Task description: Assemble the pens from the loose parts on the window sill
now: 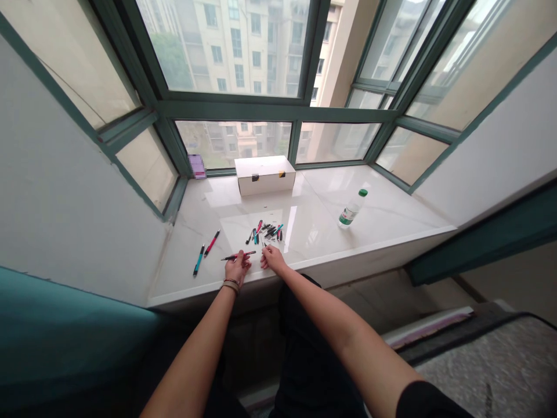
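One loose pinch by the right fingers (264,260), apparently holding a small piece (264,246), could lose it among scattered pen parts (270,231), while the left fingers (246,263) grasp a red-and-black pen (232,256).

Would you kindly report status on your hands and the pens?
Left hand holding a pen; right hand near the loose pen parts, its grip unclear; bottle standing off to the right.

Tiny pen parts (270,230) indistinct

Worn on the head, the one view looks forward and down at a near windowsill (317,209), mid-frame, with the window (235,108) across the top.
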